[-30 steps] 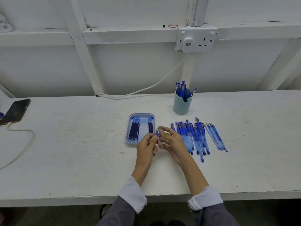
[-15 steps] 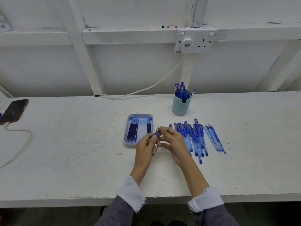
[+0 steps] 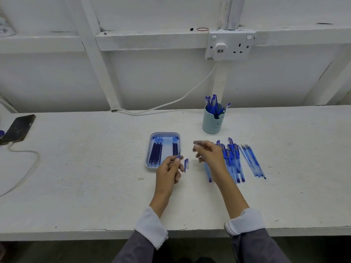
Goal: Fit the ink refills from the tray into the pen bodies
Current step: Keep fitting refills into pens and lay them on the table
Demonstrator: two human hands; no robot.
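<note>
A light blue tray (image 3: 148,158) holds dark ink refills (image 3: 156,154) in two groups. My left hand (image 3: 170,170) pinches a small blue pen tip piece (image 3: 178,157) at the tray's near right corner. A blue cap (image 3: 186,164) lies on the table just right of that hand. My right hand (image 3: 208,154) is blurred, hovering left of the row of blue pen bodies (image 3: 232,160). A clear blue pen body (image 3: 208,172) hangs below its palm, apparently held by the lower fingers while the thumb and forefinger are spread.
A pale cup (image 3: 212,122) of assembled pens stands behind the row. Thinner clear barrels (image 3: 252,162) lie at the far right. A phone (image 3: 19,130) with a white cable (image 3: 28,168) lies at the left. A wall socket (image 3: 229,44) is above the table.
My hands were together on one pen; now they have parted. The left keeps the tip piece, the right has swung right with the body, and a cap lies on the table.
</note>
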